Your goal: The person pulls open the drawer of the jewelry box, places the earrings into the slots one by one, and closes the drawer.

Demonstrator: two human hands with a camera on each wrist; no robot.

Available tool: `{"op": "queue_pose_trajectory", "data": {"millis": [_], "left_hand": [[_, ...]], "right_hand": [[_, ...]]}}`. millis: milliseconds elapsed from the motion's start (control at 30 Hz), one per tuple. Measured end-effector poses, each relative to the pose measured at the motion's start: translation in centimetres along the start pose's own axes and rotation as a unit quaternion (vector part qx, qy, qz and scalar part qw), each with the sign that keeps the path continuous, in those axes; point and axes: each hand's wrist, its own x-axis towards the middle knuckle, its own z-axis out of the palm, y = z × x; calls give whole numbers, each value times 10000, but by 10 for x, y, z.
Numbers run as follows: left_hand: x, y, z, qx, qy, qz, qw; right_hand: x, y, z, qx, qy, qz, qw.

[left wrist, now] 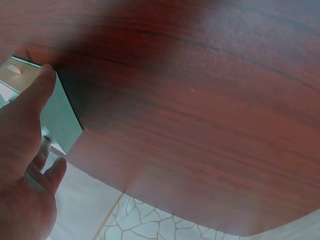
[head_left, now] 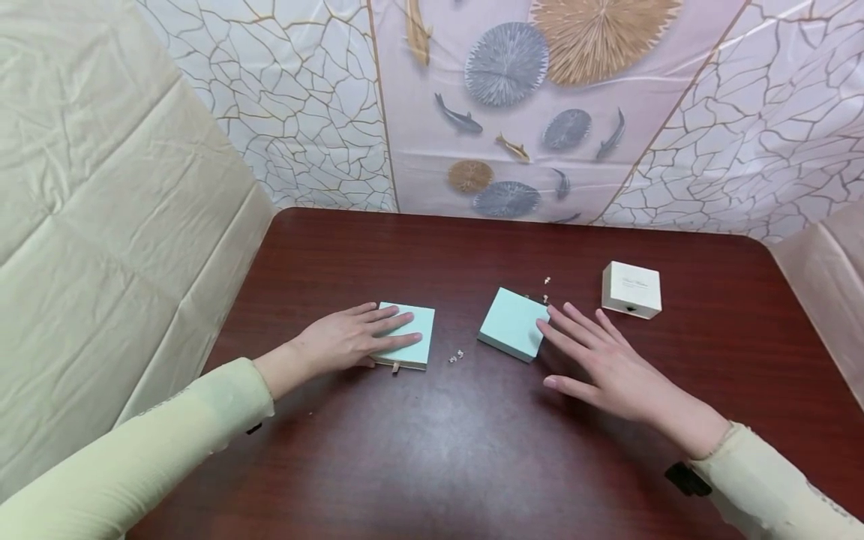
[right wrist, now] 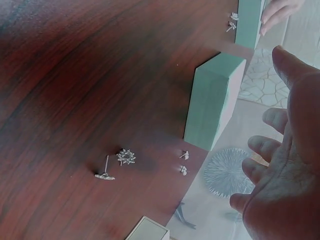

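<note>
My left hand (head_left: 349, 335) rests over a flat mint-green box (head_left: 424, 334), fingers straight across its lid. In the left wrist view the thumb lies at the corner of the box's side with the small ribbon tab (left wrist: 15, 69). My right hand (head_left: 604, 364) is held with fingers spread beside a second mint-green box (head_left: 511, 322), index fingertip overlapping its right edge in the head view. Between the boxes lie small silvery stud earrings (head_left: 460, 353). The right wrist view shows a flower-shaped earring (right wrist: 126, 157) and another with its post upright (right wrist: 105, 175).
Two tiny earrings (right wrist: 183, 170) lie near the second box. A cream box (head_left: 632, 289) with a dark clasp stands at the right. The dark red wooden table (head_left: 432, 450) meets patterned cloth (head_left: 324, 97) at the back and a pale cloth wall (head_left: 101, 187) on the left.
</note>
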Motion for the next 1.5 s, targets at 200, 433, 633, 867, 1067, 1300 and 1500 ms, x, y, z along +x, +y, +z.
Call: {"op": "queue_pose_trajectory", "data": {"millis": [200, 433, 633, 867, 1067, 1300, 1500], "left_hand": [[-1, 7, 0, -40, 66, -281, 9996], [0, 18, 1, 102, 181, -670, 9975], [4, 27, 2, -38, 221, -1110, 9936], [8, 34, 0, 4, 111, -1476, 9890], [8, 27, -4, -157, -28, -1249, 9920], [13, 7, -3, -81, 403, -243, 9989], [14, -1, -3, 395, 341, 302, 9982]], "right_hand": [[3, -1, 1, 11, 13, -52, 10000], [12, -4, 1, -18, 35, -207, 9998], [23, -7, 2, -31, -97, -281, 9996], [35, -11, 5, -19, -174, -362, 9992], [38, -12, 8, -32, -182, -399, 9990], [37, -12, 8, -37, -187, -375, 9991], [36, -13, 8, -65, -171, -378, 9991]]}}
